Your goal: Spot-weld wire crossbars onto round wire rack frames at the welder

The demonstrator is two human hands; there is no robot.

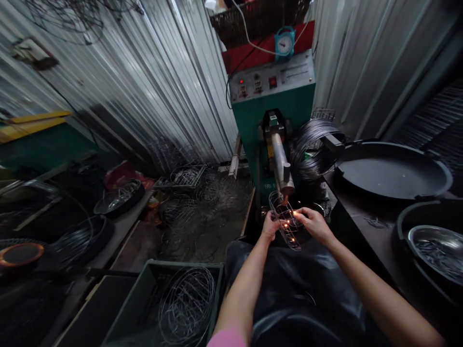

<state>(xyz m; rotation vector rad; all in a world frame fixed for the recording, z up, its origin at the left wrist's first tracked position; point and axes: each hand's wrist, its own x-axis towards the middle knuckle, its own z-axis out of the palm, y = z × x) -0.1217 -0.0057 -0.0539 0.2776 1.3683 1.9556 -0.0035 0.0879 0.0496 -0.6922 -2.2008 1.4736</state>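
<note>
A small wire basket frame (287, 222) is held under the metal arm (281, 163) of a green welding machine (272, 103). Orange sparks glow on the wires near the arm's tip. My left hand (270, 225) grips the frame's left side with closed fingers. On the frame's right side, my right hand (314, 224) is closed around the wires. A dark apron (289, 289) covers my lap below the hands.
A coil of wire (311, 147) hangs right of the machine, beside a large dark round pan (392, 169) and a metal bowl (436, 248). A green crate (170, 301) with wire baskets stands at lower left. More wire baskets (197, 202) litter the floor by the corrugated wall.
</note>
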